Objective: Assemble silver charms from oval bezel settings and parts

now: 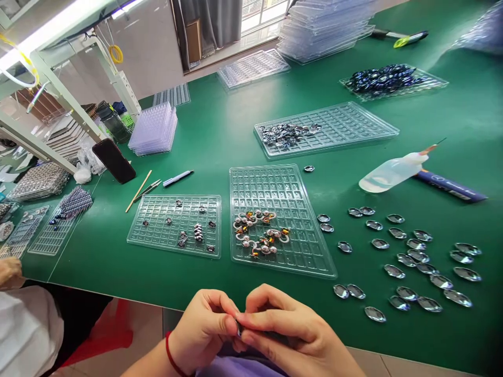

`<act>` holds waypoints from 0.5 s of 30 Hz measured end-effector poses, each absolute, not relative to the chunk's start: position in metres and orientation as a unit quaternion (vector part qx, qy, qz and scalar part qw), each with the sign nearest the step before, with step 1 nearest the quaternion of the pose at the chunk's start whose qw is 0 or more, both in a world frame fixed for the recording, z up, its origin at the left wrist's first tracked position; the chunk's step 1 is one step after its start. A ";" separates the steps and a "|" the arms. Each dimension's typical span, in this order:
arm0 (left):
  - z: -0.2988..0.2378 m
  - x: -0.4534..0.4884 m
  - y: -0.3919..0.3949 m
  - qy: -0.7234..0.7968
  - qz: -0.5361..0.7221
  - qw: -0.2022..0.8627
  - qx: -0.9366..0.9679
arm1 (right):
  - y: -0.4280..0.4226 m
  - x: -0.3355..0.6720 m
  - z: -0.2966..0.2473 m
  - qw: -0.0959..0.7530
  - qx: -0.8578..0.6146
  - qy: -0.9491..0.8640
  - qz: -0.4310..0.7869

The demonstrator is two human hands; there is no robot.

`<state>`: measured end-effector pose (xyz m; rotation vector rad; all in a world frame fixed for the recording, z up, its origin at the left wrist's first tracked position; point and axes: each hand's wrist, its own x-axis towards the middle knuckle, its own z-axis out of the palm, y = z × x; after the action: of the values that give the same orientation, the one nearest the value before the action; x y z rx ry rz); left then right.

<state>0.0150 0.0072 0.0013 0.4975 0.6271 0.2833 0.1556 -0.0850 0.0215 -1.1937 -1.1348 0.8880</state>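
My left hand (210, 330) and my right hand (283, 332) meet at the table's front edge, fingertips pinched together. Between them is a small dark shiny piece (239, 328), mostly covered by the fingers, so its exact kind cannot be made out. Just beyond the hands lies a clear compartment tray (275, 183) bearing a cluster of small parts with white rings and coloured wires (261, 230). To its left, a smaller clear tray (157, 209) holds several dark metal pieces (198, 233). Many shiny oval metal shells (395, 271) are scattered right of my right hand.
A glue bottle with needle tip (389, 174) and a dark blue tube (451, 186) lie at right. Farther back are trays of metal parts (285, 135) and stacked plastic trays (322, 26). Tweezers (148, 189), a pen (178, 178) and a phone (113, 161) sit left. Another person's hand (11, 273) is far left.
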 end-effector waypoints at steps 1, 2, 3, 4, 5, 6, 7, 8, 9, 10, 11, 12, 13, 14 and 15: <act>0.002 0.015 0.008 0.303 0.134 0.912 0.243 | -0.085 0.157 0.022 0.593 -0.514 -0.487 0.383; 0.003 0.016 0.008 0.304 0.133 0.911 0.245 | -0.085 0.158 0.023 0.592 -0.517 -0.487 0.380; 0.004 0.016 0.008 0.306 0.132 0.910 0.248 | -0.085 0.159 0.024 0.595 -0.517 -0.489 0.374; 0.006 0.016 0.008 0.308 0.132 0.908 0.251 | -0.086 0.160 0.024 0.598 -0.517 -0.490 0.366; 0.007 0.016 0.008 0.310 0.132 0.907 0.254 | -0.086 0.161 0.024 0.602 -0.516 -0.492 0.360; 0.007 0.016 0.008 0.311 0.133 0.906 0.256 | -0.086 0.161 0.024 0.603 -0.515 -0.493 0.358; 0.008 0.016 0.008 0.310 0.132 0.906 0.256 | -0.086 0.161 0.023 0.602 -0.514 -0.493 0.361; 0.007 0.016 0.008 0.307 0.132 0.908 0.254 | -0.085 0.160 0.023 0.600 -0.513 -0.490 0.368; 0.006 0.016 0.008 0.303 0.131 0.910 0.251 | -0.085 0.159 0.022 0.597 -0.514 -0.486 0.379; 0.005 0.016 0.008 0.300 0.131 0.912 0.248 | -0.085 0.158 0.021 0.594 -0.514 -0.480 0.390; 0.004 0.016 0.008 0.298 0.130 0.913 0.245 | -0.085 0.157 0.020 0.591 -0.513 -0.475 0.401; 0.002 0.016 0.008 0.297 0.129 0.914 0.243 | -0.085 0.157 0.019 0.588 -0.513 -0.471 0.412; 0.001 0.016 0.008 0.297 0.128 0.915 0.242 | -0.085 0.157 0.019 0.585 -0.511 -0.468 0.421; 0.000 0.016 0.008 0.298 0.128 0.915 0.242 | -0.085 0.157 0.018 0.580 -0.513 -0.468 0.426; -0.001 0.016 0.009 0.298 0.127 0.914 0.243 | -0.085 0.157 0.018 0.577 -0.515 -0.469 0.426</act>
<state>0.0159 0.0086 -0.0008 0.5007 0.6142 0.2612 0.1569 -0.0852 0.0183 -1.2054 -1.0983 0.9976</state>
